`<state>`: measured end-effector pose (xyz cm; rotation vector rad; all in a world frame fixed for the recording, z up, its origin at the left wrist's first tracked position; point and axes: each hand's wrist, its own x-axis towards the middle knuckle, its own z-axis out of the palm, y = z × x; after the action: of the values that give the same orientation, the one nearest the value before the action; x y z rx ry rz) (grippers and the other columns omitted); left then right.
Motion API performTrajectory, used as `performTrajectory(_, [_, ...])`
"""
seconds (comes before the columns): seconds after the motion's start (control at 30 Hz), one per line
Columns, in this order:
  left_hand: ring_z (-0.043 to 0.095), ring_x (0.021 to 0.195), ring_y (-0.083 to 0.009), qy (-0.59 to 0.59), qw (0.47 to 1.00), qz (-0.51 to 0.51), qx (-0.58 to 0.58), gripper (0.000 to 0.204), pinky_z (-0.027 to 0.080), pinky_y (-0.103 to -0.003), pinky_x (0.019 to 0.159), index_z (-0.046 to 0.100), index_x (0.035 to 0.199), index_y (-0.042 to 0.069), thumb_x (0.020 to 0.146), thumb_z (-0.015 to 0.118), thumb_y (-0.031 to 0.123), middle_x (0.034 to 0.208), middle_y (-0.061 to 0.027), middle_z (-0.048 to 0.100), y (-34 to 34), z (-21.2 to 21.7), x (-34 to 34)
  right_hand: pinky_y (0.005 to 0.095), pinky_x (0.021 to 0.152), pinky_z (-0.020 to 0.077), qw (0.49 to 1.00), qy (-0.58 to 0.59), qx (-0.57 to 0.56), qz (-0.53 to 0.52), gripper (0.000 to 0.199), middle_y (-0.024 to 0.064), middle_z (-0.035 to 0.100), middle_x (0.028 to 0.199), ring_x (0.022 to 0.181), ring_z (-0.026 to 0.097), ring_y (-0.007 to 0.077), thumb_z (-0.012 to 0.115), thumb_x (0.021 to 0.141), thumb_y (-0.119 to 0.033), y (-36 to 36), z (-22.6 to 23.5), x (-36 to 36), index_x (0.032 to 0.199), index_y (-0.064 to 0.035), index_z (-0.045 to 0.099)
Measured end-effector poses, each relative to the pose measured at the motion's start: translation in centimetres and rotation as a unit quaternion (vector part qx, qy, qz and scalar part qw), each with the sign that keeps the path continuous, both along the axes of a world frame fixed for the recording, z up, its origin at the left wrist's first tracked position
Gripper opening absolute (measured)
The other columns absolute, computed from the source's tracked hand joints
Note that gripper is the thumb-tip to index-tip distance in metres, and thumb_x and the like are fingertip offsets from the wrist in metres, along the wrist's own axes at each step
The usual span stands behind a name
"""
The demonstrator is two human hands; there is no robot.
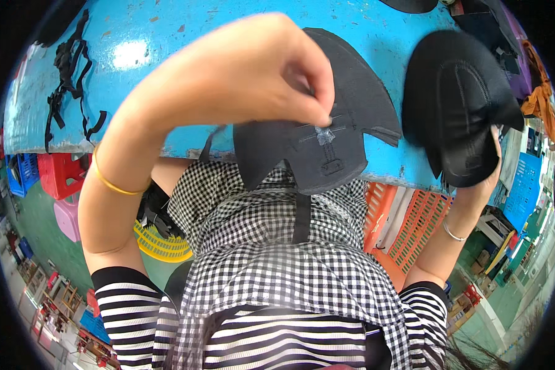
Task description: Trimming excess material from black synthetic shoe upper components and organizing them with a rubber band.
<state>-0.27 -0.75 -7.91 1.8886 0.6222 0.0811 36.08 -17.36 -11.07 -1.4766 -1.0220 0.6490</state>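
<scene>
left hand [271, 74] is pinching shut on the black fabric piece [327, 139] lying at the near edge of the blue table [166, 37] | right hand [490, 179] is gripping a 2nd black fabric panel [459, 102], lifted just right of the 1st | strap [301, 216] is hanging over the checkered apron [271, 259]

The near edge of the blue table [166, 37] is taken up by a black fabric panel [327, 148], pinched by the left hand [271, 74], and a black cap piece [459, 105] gripped by the right hand [490, 166]. Bare tabletop is left between the panel and the black straps [68, 80] at the far left. The far right corner is crowded with piled fabric [530, 80].
</scene>
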Motion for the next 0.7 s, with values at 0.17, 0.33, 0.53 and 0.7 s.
performTrajectory(0.17, [0.066, 0.072, -0.0210, 0.025, 0.998, -0.030, 0.050, 0.013, 0.051, -0.030, 0.070, 0.072, 0.082, 0.002, 0.074, 0.076, 0.011, 0.078, -0.0092, 0.071, -0.9, -2.5, 1.7, 0.0170, 0.046, 0.0250, 0.991, 0.057, -0.033, -0.115, 0.024, 0.0033, 0.064, 0.098, 0.057, 0.041, 0.0009, 0.045, 0.106, -0.016, -0.4, 0.5, 2.0, 0.120, 0.0001, 0.056])
performTrajectory(0.33, [0.064, 0.069, -0.0284, 0.008, 0.988, -0.029, 0.152, 0.014, 0.050, -0.036, 0.067, 0.071, 0.080, 0.004, 0.073, 0.077, 0.015, 0.076, -0.0101, 0.069, -1.3, -4.2, 2.0, 0.0170, 0.050, 0.0327, 0.988, -0.048, -0.115, 0.094, 0.024, 0.0013, 0.054, 0.084, 0.062, 0.040, 0.0022, 0.049, 0.104, -0.012, 0.0, 0.1, -4.6, 0.126, -0.0035, 0.047])
performTrajectory(0.53, [0.063, 0.068, -0.0301, 0.053, 0.957, -0.036, 0.282, 0.023, 0.049, -0.037, 0.065, 0.068, 0.082, 0.003, 0.073, 0.080, 0.020, 0.073, -0.0115, 0.066, -1.2, -2.8, 2.4, 0.0362, 0.060, 0.0508, 0.827, -0.372, -0.019, 0.422, 0.020, 0.0040, 0.062, 0.077, 0.070, 0.064, 0.0245, 0.073, 0.076, -0.008, 4.4, -0.5, -11.1, 0.091, -0.0086, 0.061])
performTrajectory(0.7, [0.062, 0.063, -0.0289, 0.026, 0.969, -0.020, 0.246, 0.018, 0.048, -0.036, 0.060, 0.069, 0.083, 0.003, 0.076, 0.078, 0.017, 0.070, -0.0127, 0.064, -0.3, -3.3, 1.2, 0.0369, 0.051, 0.0453, 0.774, -0.426, -0.007, 0.469, 0.017, 0.0032, 0.051, 0.066, 0.063, 0.059, 0.0222, 0.072, 0.076, -0.012, 5.6, 0.0, -11.2, 0.084, -0.0111, 0.056])
